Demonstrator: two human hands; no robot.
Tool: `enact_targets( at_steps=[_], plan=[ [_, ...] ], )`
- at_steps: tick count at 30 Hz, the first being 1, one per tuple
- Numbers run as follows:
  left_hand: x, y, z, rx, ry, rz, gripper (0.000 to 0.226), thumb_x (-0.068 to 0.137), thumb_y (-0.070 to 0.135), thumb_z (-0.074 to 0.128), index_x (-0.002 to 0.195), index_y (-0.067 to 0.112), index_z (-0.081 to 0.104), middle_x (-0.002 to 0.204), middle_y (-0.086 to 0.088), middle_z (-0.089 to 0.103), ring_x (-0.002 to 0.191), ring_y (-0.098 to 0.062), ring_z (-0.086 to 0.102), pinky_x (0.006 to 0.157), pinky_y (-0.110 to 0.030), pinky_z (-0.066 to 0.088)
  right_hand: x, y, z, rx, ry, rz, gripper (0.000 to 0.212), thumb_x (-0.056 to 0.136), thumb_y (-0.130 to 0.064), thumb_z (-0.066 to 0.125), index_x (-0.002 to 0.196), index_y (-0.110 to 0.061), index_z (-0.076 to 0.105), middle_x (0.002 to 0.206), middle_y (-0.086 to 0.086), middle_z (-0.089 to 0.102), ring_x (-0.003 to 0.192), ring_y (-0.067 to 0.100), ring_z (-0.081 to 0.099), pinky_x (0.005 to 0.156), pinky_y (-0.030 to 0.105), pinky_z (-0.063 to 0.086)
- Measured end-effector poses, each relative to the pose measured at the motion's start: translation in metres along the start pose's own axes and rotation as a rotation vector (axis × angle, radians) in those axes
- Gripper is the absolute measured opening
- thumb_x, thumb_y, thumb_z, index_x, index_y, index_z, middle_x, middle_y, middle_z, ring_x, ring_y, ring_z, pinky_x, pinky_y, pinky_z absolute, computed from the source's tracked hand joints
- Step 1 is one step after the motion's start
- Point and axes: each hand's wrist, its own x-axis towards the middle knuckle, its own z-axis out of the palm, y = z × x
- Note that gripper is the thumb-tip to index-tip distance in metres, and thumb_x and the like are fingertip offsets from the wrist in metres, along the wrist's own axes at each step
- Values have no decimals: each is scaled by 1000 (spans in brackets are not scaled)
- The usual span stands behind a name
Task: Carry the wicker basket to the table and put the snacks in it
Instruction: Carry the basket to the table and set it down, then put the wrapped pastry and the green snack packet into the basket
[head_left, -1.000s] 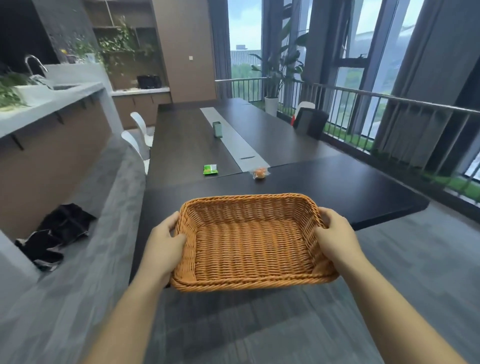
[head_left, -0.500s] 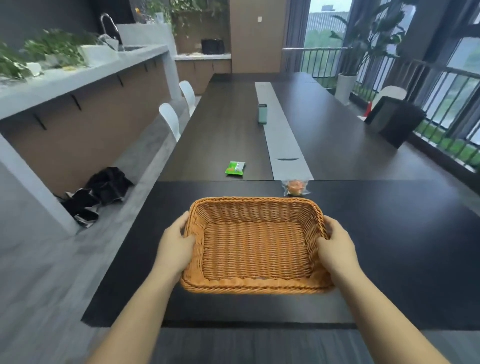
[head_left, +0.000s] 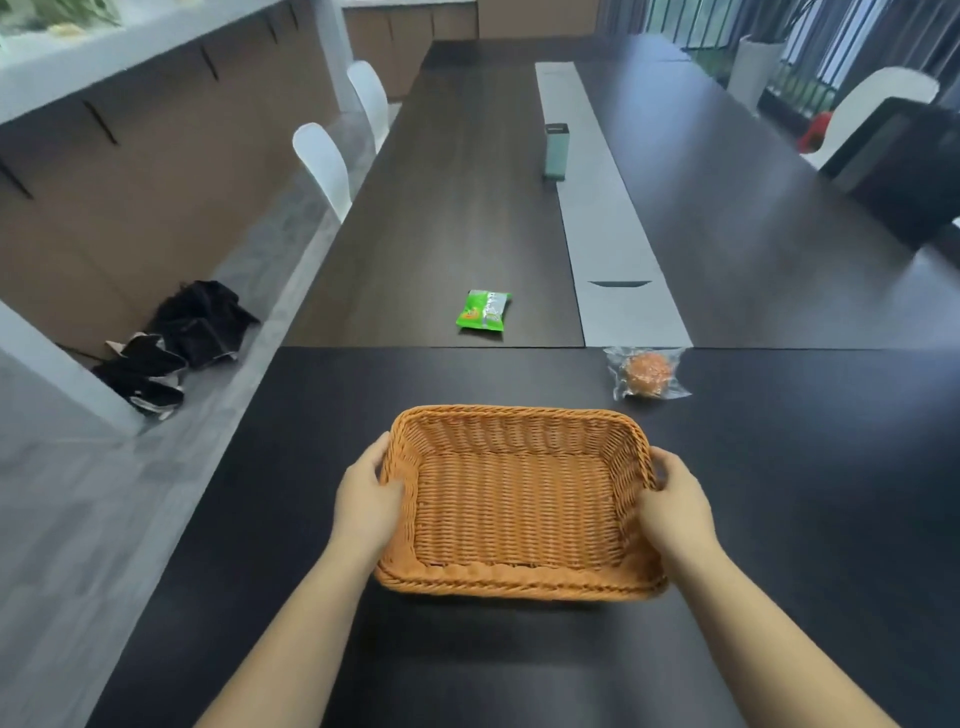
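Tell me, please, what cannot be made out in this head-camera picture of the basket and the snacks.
- Whether the wicker basket rests on the table or hangs just above it: its own rim hides the underside.
- The fingers of the left hand and right hand: the basket's walls hide them.
- The print on the green packet: too small and blurred.
- What the round orange snack is: its clear wrapper shows no readable label.

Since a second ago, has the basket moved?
Yes. The basket, held by the left hand and right hand, has come forward over the table, closer to the orange snack.
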Motion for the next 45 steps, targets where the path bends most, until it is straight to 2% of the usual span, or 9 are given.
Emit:
enact_targets(
  at_steps=[3,10,15,25,27,29,32,37,45],
  plan=[
    [26,-15,13,18,-3,-59,41,96,11,48,134,25,53,104,12,64,93,-10,64,78,-30,56,21,-1,13,-21,-13,50,52,87,-4,39,135,-23,46,128,9,60,114,32,58,96,48,48],
    [52,-28,38,15,10,-131,42,95,13,50,136,24,50,115,7,60,96,-8,57,76,-25,50,58,0,29,-26,-37,139,44,88,-12,43,130,-25,45,106,8,63,98,31,62,84,46,52],
    [65,-27,45,-12,-6,-157,42,95,16,52,136,26,50,98,21,57,87,1,56,72,-19,48,73,2,35,-26,-52,169,43,90,-13,45,131,-23,43,100,6,60,97,31,61,82,42,50],
    [82,-39,58,-39,-2,-203,50,94,9,51,140,25,45,121,11,56,102,-7,54,88,-28,46,101,15,44,-13,-63,210,42,86,-9,46,126,-22,45,75,0,59,75,23,58,70,35,43],
    [85,-39,59,-49,13,-208,51,92,9,53,140,25,44,132,4,56,109,-11,55,92,-30,46,109,13,43,-19,-45,227,44,84,-18,50,127,-22,44,83,1,61,84,26,59,76,37,44],
    [88,-36,59,-52,43,-214,53,92,11,54,142,23,41,141,1,51,121,-16,53,96,-32,42,123,7,40,-38,27,212,51,82,-27,54,131,-23,42,111,9,61,104,32,56,87,43,44],
    [104,-26,57,-31,87,-195,53,93,11,53,143,23,40,147,0,45,132,-18,46,100,-33,39,157,-13,34,-82,155,139,59,81,-30,57,137,-22,39,140,19,42,127,41,40,100,49,36],
    [131,-7,56,15,87,-111,45,93,12,53,136,26,50,144,3,48,131,-12,45,94,-25,38,213,-46,36,-230,199,24,73,77,-39,63,142,-29,32,152,14,28,137,41,26,107,57,30],
    [157,8,67,98,75,-27,39,93,12,52,129,27,56,140,4,51,127,-8,46,95,-22,37,260,-44,57,-406,80,101,80,76,-40,68,145,-39,26,159,14,10,142,42,14,111,60,22]
  ],
)
